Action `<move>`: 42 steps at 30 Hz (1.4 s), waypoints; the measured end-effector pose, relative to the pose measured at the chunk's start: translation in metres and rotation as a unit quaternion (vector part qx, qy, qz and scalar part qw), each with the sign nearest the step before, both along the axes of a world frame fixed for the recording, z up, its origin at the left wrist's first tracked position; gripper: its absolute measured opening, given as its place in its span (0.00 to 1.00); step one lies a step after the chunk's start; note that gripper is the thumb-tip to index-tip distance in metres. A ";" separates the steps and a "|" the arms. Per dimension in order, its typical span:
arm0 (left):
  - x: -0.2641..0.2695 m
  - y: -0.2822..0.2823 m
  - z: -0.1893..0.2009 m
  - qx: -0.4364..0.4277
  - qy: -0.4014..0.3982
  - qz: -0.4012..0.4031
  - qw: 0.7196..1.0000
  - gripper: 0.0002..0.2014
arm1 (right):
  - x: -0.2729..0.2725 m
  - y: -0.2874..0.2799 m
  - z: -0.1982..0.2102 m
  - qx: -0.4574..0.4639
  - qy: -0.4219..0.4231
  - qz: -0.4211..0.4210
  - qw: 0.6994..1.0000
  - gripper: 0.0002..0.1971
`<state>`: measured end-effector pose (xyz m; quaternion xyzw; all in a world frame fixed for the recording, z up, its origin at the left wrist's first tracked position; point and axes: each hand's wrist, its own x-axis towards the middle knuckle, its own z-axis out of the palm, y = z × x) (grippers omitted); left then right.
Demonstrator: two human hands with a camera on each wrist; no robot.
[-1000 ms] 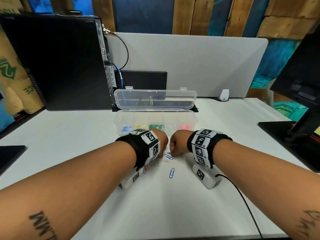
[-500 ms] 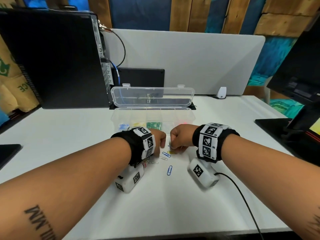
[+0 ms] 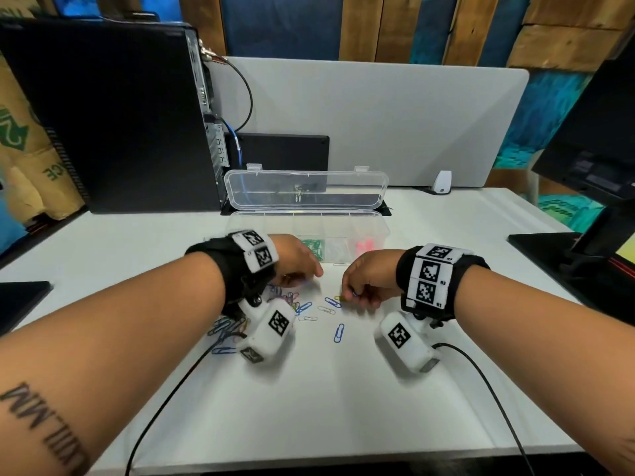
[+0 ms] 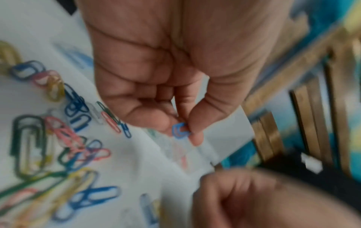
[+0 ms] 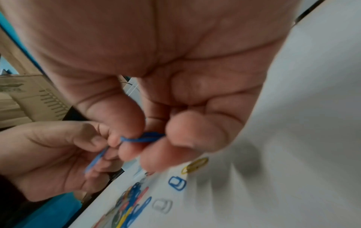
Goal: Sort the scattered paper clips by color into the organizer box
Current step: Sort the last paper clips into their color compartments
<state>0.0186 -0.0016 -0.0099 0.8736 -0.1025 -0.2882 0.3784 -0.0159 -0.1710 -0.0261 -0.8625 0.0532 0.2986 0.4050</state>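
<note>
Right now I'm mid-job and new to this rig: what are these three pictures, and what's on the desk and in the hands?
No machine here: a person's two bare hands, each wrist wearing a camera. The wide picture comes from a head camera; the close ones look along each hand. On the white desk lies a scatter of coloured paper clips, with an open clear organizer box behind, already holding green and pink clips. The left hand pinches a blue clip. The right hand pinches another blue clip. A yellow clip lies just below it.
</note>
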 end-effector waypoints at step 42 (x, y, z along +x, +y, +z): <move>-0.008 -0.004 -0.024 0.273 -0.182 -0.167 0.930 0.14 | -0.023 0.015 -0.003 -0.209 -0.074 0.214 0.951 0.10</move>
